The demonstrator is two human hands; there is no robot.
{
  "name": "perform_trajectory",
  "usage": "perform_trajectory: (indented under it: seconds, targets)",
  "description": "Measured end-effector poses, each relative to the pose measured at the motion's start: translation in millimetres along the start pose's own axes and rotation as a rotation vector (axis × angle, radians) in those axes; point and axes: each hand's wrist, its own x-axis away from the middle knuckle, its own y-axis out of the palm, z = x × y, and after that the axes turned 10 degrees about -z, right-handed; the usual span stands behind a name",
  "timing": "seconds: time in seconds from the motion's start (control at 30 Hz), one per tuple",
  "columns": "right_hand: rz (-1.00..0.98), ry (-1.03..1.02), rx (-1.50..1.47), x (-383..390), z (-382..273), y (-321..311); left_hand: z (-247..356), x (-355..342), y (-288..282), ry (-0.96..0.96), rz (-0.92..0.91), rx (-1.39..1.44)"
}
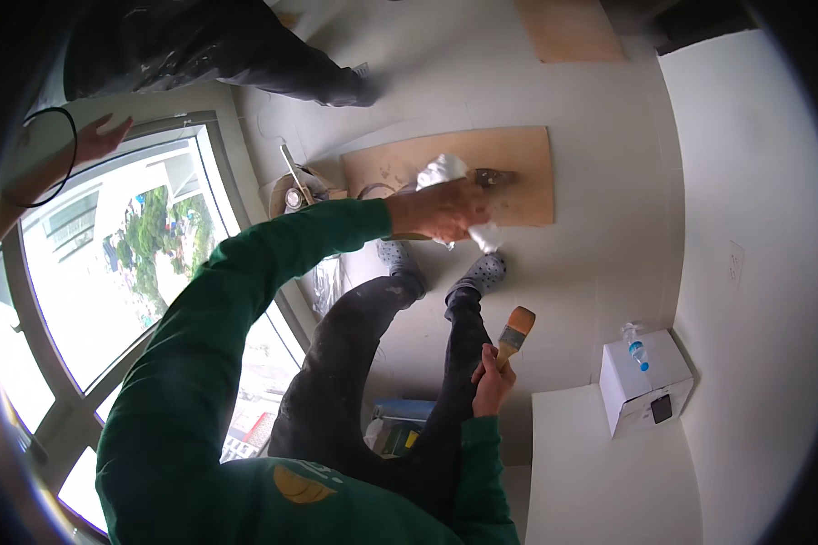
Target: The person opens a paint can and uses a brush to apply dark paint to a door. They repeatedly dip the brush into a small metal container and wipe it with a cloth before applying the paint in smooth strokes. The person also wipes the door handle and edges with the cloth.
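My left hand (445, 211) is closed around a crumpled white cloth (443, 169), which sticks out on both sides of the fist. It hangs over a flat brown board (529, 202) on the floor. Just past my knuckles is a dark brush-like thing (493, 177) on the board; its exact kind is unclear. Lower and to the right, my right hand (493, 386) grips the wooden handle of a paintbrush (516, 331). Its orange-brown bristles point up and away from me. Both sleeves are green.
Beside the board stands an open container (295, 191) with tools. A large window (118, 245) fills the left. Another person's dark trousers (209, 54) and hand (103, 141) are at upper left. A white box (627, 386) at right bears a water bottle (638, 350).
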Motion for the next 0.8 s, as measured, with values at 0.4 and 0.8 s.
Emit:
perform_trajectory:
  seconds: [0.4, 0.8]
  targets:
    - [0.011, 0.02, -0.155, 6.2, 24.5, -18.8, 6.5, 3.2, 75.3, 0.271, -0.516, -0.355]
    - [0.038, 0.024, -0.257, 14.4, 44.1, -26.2, -16.0, -4.8, 61.3, 0.041, -0.8, -0.045]
